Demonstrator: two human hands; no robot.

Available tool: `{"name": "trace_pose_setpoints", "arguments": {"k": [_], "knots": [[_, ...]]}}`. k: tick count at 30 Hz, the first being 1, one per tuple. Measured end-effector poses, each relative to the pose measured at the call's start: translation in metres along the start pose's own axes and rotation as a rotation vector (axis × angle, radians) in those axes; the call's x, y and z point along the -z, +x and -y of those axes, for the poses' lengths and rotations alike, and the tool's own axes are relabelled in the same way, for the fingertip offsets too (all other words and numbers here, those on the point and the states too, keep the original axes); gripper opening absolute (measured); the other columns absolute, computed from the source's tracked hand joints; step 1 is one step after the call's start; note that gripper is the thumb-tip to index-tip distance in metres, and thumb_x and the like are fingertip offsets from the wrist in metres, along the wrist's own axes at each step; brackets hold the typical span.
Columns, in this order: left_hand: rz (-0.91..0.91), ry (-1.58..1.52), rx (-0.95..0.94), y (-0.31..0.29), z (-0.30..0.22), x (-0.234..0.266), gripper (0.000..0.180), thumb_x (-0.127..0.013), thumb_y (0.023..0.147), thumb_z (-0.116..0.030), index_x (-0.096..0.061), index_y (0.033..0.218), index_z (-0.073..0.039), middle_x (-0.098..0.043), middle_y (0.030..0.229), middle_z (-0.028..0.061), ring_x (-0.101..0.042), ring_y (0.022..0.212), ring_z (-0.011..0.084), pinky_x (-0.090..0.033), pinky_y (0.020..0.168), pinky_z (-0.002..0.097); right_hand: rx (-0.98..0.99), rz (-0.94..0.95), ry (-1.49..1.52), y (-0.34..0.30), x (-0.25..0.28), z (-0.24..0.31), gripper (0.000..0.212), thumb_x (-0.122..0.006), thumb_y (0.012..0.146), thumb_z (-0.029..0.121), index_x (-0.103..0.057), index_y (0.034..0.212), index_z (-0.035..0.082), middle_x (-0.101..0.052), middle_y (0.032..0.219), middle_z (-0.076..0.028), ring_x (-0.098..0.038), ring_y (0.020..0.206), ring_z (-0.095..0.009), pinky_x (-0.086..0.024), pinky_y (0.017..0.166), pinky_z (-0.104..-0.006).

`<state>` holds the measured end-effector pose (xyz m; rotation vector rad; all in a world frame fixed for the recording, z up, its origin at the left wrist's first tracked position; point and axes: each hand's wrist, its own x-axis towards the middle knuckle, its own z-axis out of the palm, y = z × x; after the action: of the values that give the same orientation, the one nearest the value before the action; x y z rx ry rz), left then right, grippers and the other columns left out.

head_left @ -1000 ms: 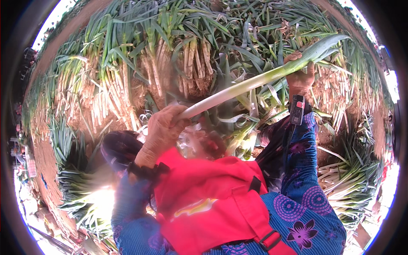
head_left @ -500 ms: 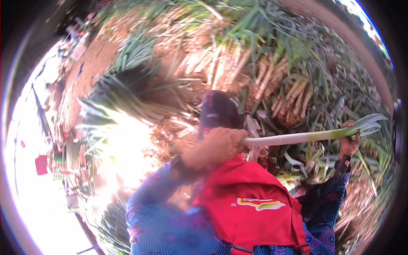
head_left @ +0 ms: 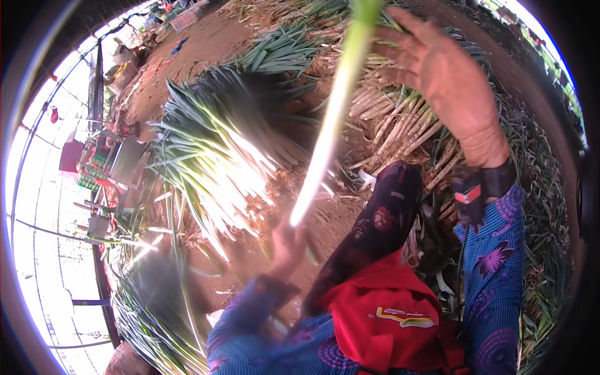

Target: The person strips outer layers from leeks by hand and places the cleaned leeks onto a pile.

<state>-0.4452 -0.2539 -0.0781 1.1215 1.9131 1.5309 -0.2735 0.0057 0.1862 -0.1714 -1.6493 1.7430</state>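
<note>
My left hand [head_left: 289, 247], somewhat blurred, is closed round the white root end of a single leek [head_left: 328, 134]. The leek stands up at a slant away from me, its green top reaching the upper edge of the view. Near that top, my right hand [head_left: 447, 81] is raised with its fingers spread, holding nothing that I can see. Just left of the held leek lies a large pile of leeks [head_left: 231, 144] with white stems and green leaves. Bundles of untrimmed leeks [head_left: 403, 131], brownish at the stems, lie beneath my right hand.
My dark-trousered leg [head_left: 381, 212] and a red apron [head_left: 381, 306] are in the lower middle. Another heap of leeks [head_left: 156, 306] lies at lower left. Leafy waste [head_left: 544, 206] covers the ground at right. Crates and boxes [head_left: 103, 156] stand by a bright frame wall.
The leek has swung from lying level to the right to slanting up and away. My right hand has let go of its leafy end and opened; my left hand has moved lower and left.
</note>
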Motion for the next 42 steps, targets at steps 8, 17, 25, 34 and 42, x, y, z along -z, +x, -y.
{"name": "trace_pose_setpoints", "arguments": {"k": [8, 17, 25, 34, 42], "knots": [[-0.279, -0.131, 0.378, 0.111, 0.088, 0.030, 0.042, -0.043, 0.096, -0.045, -0.049, 0.092, -0.003, -0.052, 0.066, 0.0027, -0.054, 0.056, 0.0123, -0.040, 0.045, 0.0272, -0.326, -0.172, -0.088, -0.068, 0.032, -0.054, 0.039, -0.044, 0.099, 0.025, -0.048, 0.131, 0.003, -0.063, 0.103, -0.006, -0.060, 0.098, -0.016, -0.048, 0.085, -0.0278], [-0.174, 0.114, 0.274, 0.172, 0.110, -0.058, 0.057, -0.060, 0.086, -0.028, -0.040, 0.130, 0.002, -0.050, 0.122, 0.0199, -0.046, 0.117, 0.0299, -0.039, 0.099, 0.0419, -0.142, -1.000, 0.234, -0.337, 0.181, -0.037, 0.035, -0.044, 0.098, 0.018, -0.050, 0.130, 0.004, -0.061, 0.101, -0.004, -0.059, 0.089, -0.015, -0.052, 0.081, -0.0294], [0.632, -0.580, -0.043, 0.147, -0.136, -0.230, 0.036, -0.056, 0.089, -0.016, -0.051, 0.121, 0.000, -0.055, 0.102, 0.0032, -0.052, 0.092, 0.0122, -0.045, 0.081, 0.0290, -0.029, -1.435, 0.407, -0.519, 0.162, -0.143, 0.016, -0.057, 0.088, 0.011, -0.062, 0.101, 0.003, -0.064, 0.089, -0.006, -0.062, 0.077, -0.019, -0.053, 0.075, -0.0315], [0.797, -0.422, 0.247, 0.094, -0.162, -0.424, 0.024, -0.057, 0.088, -0.014, -0.055, 0.112, -0.012, -0.057, 0.100, -0.0015, -0.057, 0.095, 0.0117, -0.047, 0.070, 0.0281, -0.282, -1.790, 0.935, -0.483, 0.137, -0.192, 0.019, -0.058, 0.088, 0.018, -0.061, 0.099, 0.003, -0.064, 0.090, -0.012, -0.062, 0.082, -0.026, -0.053, 0.075, -0.0385], [0.778, -0.561, 0.197, 0.079, -0.170, -0.449, 0.022, -0.059, 0.092, -0.014, -0.056, 0.112, -0.008, -0.061, 0.102, 0.0015, -0.060, 0.095, 0.0117, -0.048, 0.071, 0.0260, -0.336, -1.637, 0.662, -0.473, 0.249, -0.219, 0.021, -0.057, 0.088, 0.023, -0.060, 0.102, 0.009, -0.065, 0.096, -0.008, -0.062, 0.092, -0.026, -0.050, 0.081, -0.0364]]}}
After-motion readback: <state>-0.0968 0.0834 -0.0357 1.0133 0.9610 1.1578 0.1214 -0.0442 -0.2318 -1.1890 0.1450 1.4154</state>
